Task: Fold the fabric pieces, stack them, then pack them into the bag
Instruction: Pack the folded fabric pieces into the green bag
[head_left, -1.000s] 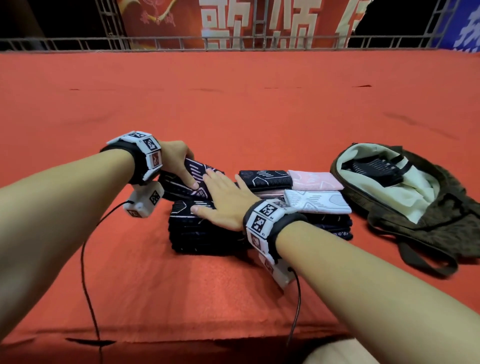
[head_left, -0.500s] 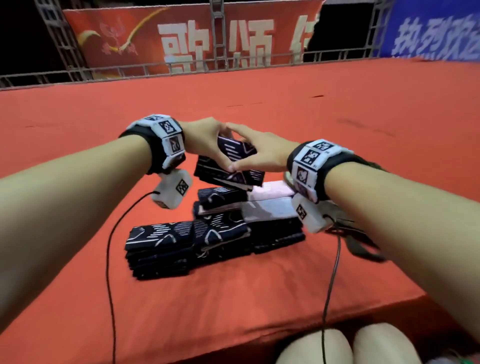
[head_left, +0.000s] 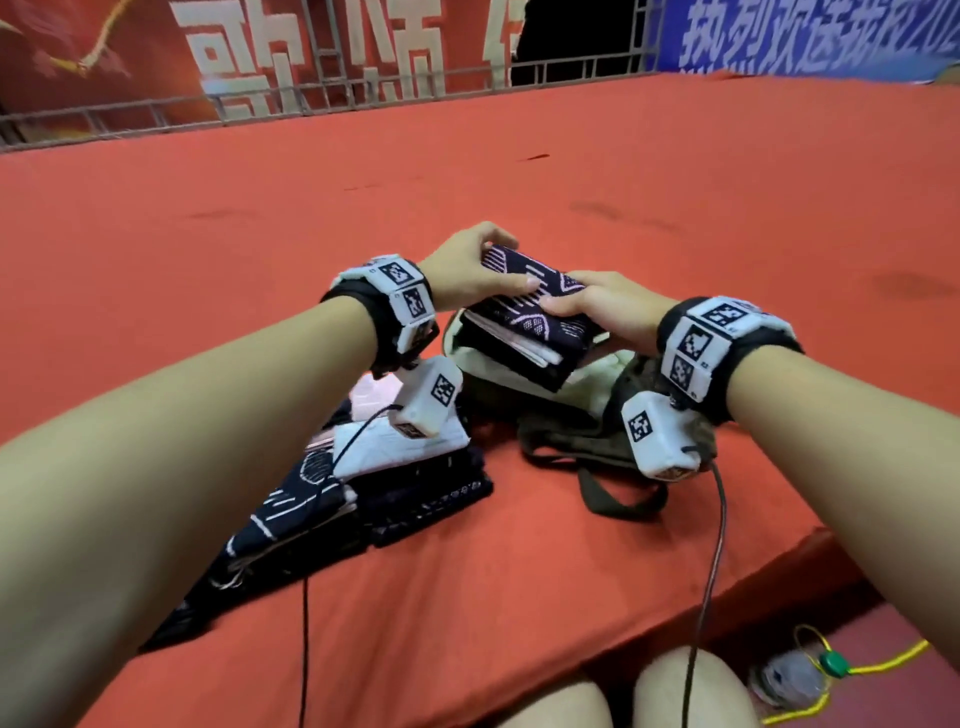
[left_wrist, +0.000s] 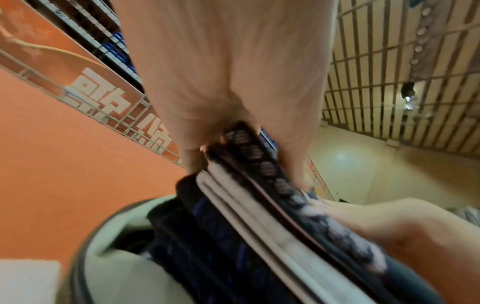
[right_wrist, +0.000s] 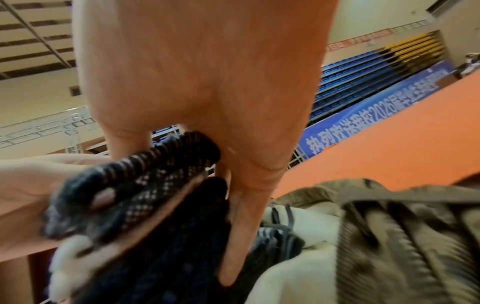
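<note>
Left hand (head_left: 467, 270), right hand (head_left: 602, 312) grip folded stack (head_left: 519, 332) over bag (head_left: 597, 410).

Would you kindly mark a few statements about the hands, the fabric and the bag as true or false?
1. Both hands hold one bundle of folded fabric. True: the left hand and right hand grip it from opposite sides.
2. The bundle lies flat on the red surface. False: it is held over the open bag.
3. The bag's lining is pale. True.
4. All the fabric is packed. False: a stack remains on the red surface left of the bag.
5. The held bundle is all pink. False: its outer piece is dark with white pattern.
</note>
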